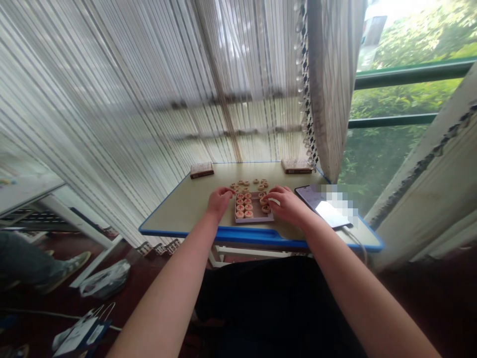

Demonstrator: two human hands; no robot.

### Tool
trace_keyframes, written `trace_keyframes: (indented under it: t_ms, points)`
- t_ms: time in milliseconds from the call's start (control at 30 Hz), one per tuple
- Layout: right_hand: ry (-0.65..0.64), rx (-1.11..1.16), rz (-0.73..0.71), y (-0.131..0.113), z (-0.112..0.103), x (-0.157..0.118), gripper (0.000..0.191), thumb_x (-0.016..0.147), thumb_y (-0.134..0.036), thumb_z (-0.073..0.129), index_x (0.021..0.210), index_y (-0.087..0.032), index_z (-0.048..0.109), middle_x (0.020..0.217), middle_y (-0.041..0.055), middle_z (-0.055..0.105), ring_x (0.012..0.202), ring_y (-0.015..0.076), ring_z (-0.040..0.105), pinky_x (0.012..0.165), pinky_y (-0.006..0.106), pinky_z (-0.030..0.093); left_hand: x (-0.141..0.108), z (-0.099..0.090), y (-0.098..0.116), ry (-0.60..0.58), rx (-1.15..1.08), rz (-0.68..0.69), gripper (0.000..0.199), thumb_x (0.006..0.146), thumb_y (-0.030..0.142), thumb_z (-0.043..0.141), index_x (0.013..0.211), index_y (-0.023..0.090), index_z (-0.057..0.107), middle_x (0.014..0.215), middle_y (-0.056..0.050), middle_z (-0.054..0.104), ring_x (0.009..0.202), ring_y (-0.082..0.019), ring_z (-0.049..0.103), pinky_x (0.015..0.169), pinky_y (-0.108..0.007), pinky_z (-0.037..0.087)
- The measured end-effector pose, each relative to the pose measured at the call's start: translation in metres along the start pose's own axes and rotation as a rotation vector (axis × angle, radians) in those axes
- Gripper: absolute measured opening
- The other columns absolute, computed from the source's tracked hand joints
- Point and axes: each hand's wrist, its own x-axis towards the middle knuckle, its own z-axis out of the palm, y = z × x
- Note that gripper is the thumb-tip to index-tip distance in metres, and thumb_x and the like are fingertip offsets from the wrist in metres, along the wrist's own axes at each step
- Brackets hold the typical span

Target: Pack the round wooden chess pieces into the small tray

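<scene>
A shallow open box [255,220] sits near the front edge of the desk. Two columns of round wooden pieces with red characters [244,206] fill its left part, and several pieces with dark characters [266,209] lie along its right side. At the box's back left corner is my left hand [220,200], fingers pressed together; whatever they hold is too small to name. My right hand [283,201] reaches over the right side, its fingertips closed on a round piece there. More loose round pieces [246,183] are scattered behind the box.
Two brown boxes [201,170] [297,166] stand at the desk's back corners. A tablet [328,208] with a cable lies on the right. String curtains hang behind the blue-edged desk [175,209]. A person's leg and shoe [70,266] show at left, near plastic bags.
</scene>
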Motion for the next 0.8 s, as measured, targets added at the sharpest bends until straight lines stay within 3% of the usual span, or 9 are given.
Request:
trace_keyframes:
  t_ms: [300, 467, 633, 800]
  points:
    - [0.037, 0.047, -0.002, 0.003, 0.000, 0.000, 0.025, 0.082, -0.023, 0.050, 0.100, -0.022, 0.067, 0.103, 0.0072, 0.060, 0.095, 0.0213, 0.052, 0.088, 0.035, 0.040, 0.006, 0.001, -0.008, 0.059, 0.071, 0.008, 0.023, 0.067, 0.025, 0.048, 0.071, 0.015, 0.068, 0.069, -0.004, 0.064, 0.072, -0.018, 0.058, 0.069, -0.028, 0.044]
    - [0.088, 0.058, 0.077, 0.006, 0.001, 0.002, 0.026, 0.081, -0.020, 0.048, 0.098, -0.023, 0.067, 0.102, 0.0067, 0.059, 0.096, 0.0208, 0.052, 0.089, 0.033, 0.040, 0.017, 0.003, -0.021, 0.195, 0.318, 0.074, 0.029, 0.071, 0.019, 0.046, 0.088, 0.017, 0.069, 0.094, -0.008, 0.066, 0.092, -0.019, 0.058, 0.084, -0.030, 0.043]
    - [0.162, -0.001, 0.197, 0.011, 0.007, 0.004, 0.028, 0.082, -0.020, 0.045, 0.100, -0.021, 0.066, 0.102, 0.0083, 0.058, 0.099, 0.0226, 0.051, 0.091, 0.035, 0.039, 0.041, 0.007, -0.027, -0.054, 0.571, 0.163, 0.042, 0.070, 0.012, 0.050, 0.110, 0.017, 0.063, 0.112, -0.010, 0.062, 0.107, -0.022, 0.054, 0.095, -0.033, 0.038]
    - [0.193, -0.043, 0.284, 0.019, 0.017, 0.008, 0.028, 0.083, -0.022, 0.044, 0.102, -0.017, 0.064, 0.101, 0.0099, 0.059, 0.098, 0.0238, 0.052, 0.091, 0.036, 0.038, 0.083, 0.006, -0.018, -0.263, 0.591, 0.368, 0.038, 0.068, 0.010, 0.053, 0.104, 0.015, 0.066, 0.114, -0.009, 0.062, 0.111, -0.021, 0.052, 0.100, -0.032, 0.035]
